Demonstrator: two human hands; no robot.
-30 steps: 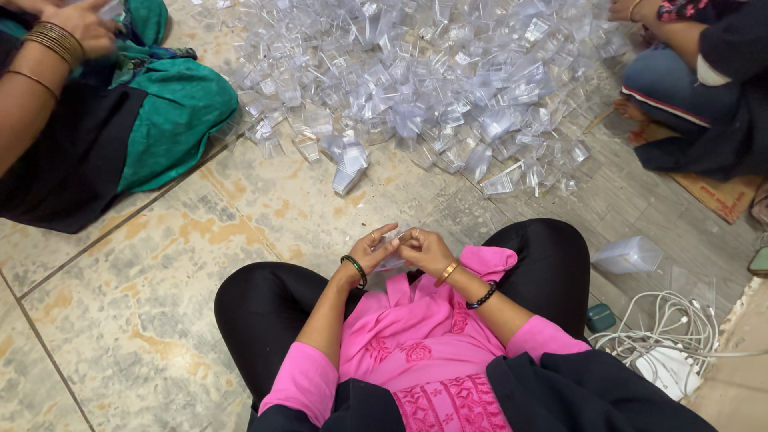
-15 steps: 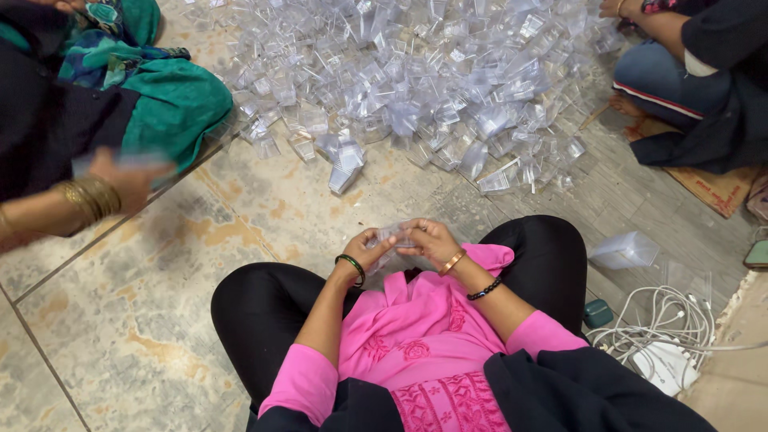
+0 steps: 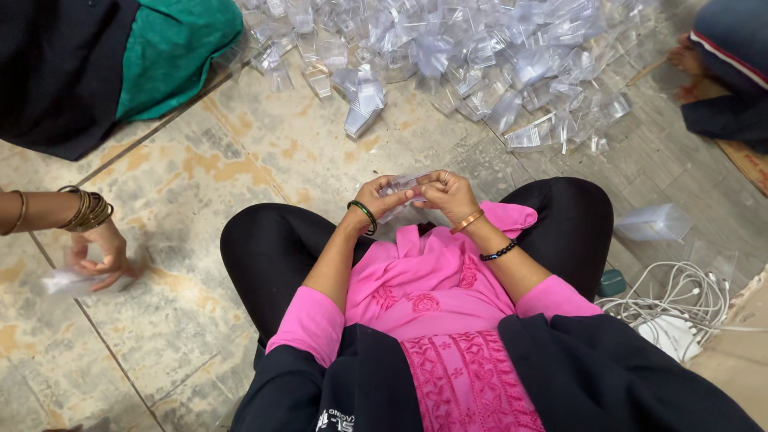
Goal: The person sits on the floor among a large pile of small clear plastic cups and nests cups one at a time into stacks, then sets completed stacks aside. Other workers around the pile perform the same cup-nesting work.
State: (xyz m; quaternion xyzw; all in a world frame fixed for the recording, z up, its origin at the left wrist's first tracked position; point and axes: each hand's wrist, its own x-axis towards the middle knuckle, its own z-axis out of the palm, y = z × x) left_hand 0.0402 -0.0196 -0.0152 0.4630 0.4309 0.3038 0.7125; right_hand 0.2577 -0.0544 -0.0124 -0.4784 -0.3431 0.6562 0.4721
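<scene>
Seated cross-legged on the tiled floor (image 3: 240, 160), we pinch a small clear plastic piece (image 3: 402, 189) between both hands, left hand (image 3: 380, 200) and right hand (image 3: 448, 194) drawn together above our lap. It seems to lie crosswise, spanning the fingertips, though glare blurs its outline; the pile of clear pieces (image 3: 480, 56) sits straight ahead, nearer neither hand.

This looks like an informal home workshop where piecework is done on the ground. People sit cross-legged on a worn, stained tile floor (image 3: 240, 160) around a large heap of small clear plastic pieces (image 3: 480, 56). A co-worker's bangled hand (image 3: 100, 256) rests on the tiles at the left, and a tangle of white cables (image 3: 680, 300) lies loose at the right.
</scene>
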